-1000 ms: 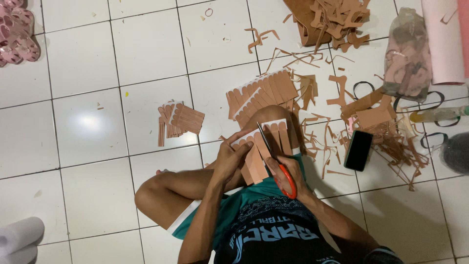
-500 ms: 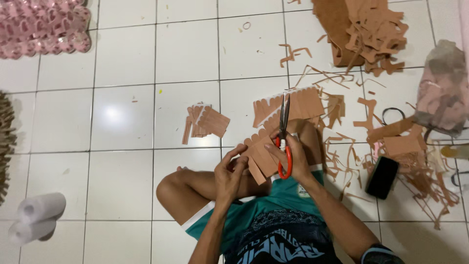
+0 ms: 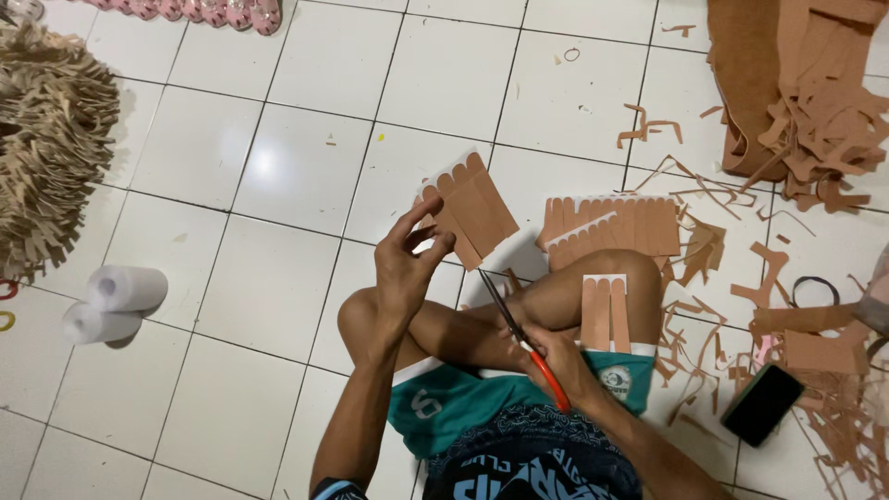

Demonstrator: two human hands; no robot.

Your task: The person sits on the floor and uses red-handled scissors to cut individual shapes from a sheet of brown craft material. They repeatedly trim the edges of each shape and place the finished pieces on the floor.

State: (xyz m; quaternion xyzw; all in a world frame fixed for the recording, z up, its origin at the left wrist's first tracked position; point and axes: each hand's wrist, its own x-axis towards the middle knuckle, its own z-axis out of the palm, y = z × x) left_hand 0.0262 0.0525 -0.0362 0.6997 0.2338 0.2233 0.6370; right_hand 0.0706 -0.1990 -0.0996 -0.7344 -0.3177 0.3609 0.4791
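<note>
My left hand (image 3: 405, 268) holds up a brown sheet cut into finger-like strips (image 3: 470, 209), lifted above my crossed legs. My right hand (image 3: 556, 356) grips red-handled scissors (image 3: 519, 335), blades pointing up toward the lower edge of that sheet. A small strip piece (image 3: 604, 310) rests on my right knee. Beyond my knee lies a stack of similar cut strip sheets (image 3: 616, 226) on the white tiled floor (image 3: 296, 167).
A heap of brown sheet material and offcuts (image 3: 801, 88) lies at the top right, with scraps scattered down the right side. A black phone (image 3: 761, 404) lies near my right leg. Two white rolls (image 3: 116, 301) and a bristly tan pile (image 3: 51, 139) sit at the left.
My left hand has lifted a strip sheet up off my lap. The scissors have swung down from upright to a slant in my right hand. The view has shifted right and closer.
</note>
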